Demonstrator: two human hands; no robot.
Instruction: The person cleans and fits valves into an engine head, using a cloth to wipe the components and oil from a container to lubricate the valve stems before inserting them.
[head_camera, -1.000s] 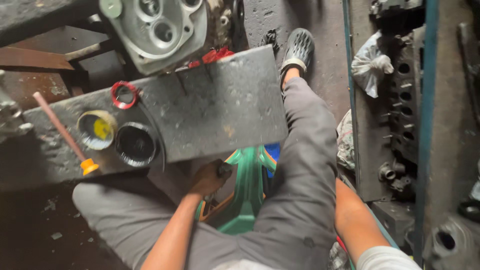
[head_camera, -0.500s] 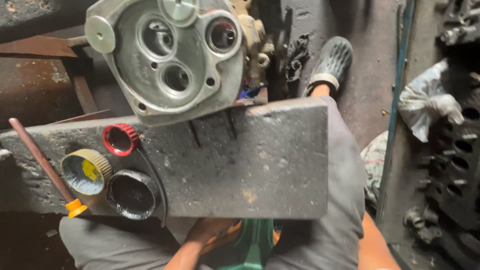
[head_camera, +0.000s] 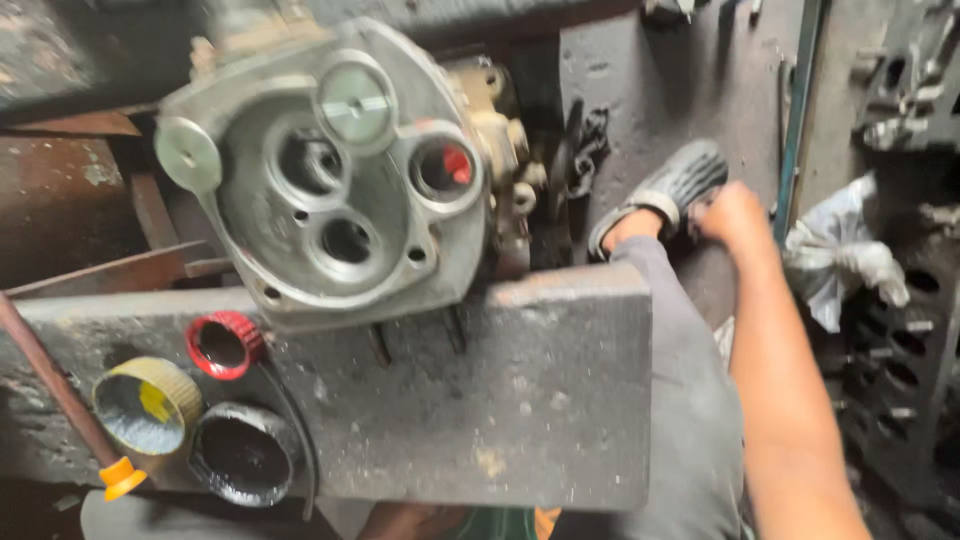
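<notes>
A grey cast-metal housing (head_camera: 340, 180) with several round bores stands at the far edge of a worn metal slab (head_camera: 500, 400) in front of me. My right hand (head_camera: 735, 215) is stretched out past my knee to the dirty floor, beside my foot in a grey sandal (head_camera: 665, 190); it is blurred and its fingers are hidden. Only a sliver of my left hand (head_camera: 400, 522) shows under the slab's near edge, next to something green and orange (head_camera: 510, 523). What it holds is hidden.
On the slab's left end lie a red cap (head_camera: 225, 345), a yellow cap (head_camera: 148, 405) and a black cap (head_camera: 243, 455). A thin rod with an orange end (head_camera: 60, 400) leans beside them. A white bag (head_camera: 840, 265) and an engine block (head_camera: 900, 360) are at the right.
The view has swung up and closer to the housing. My right arm has reached forward to the floor by the sandal. My left hand has slipped almost out of sight under the slab.
</notes>
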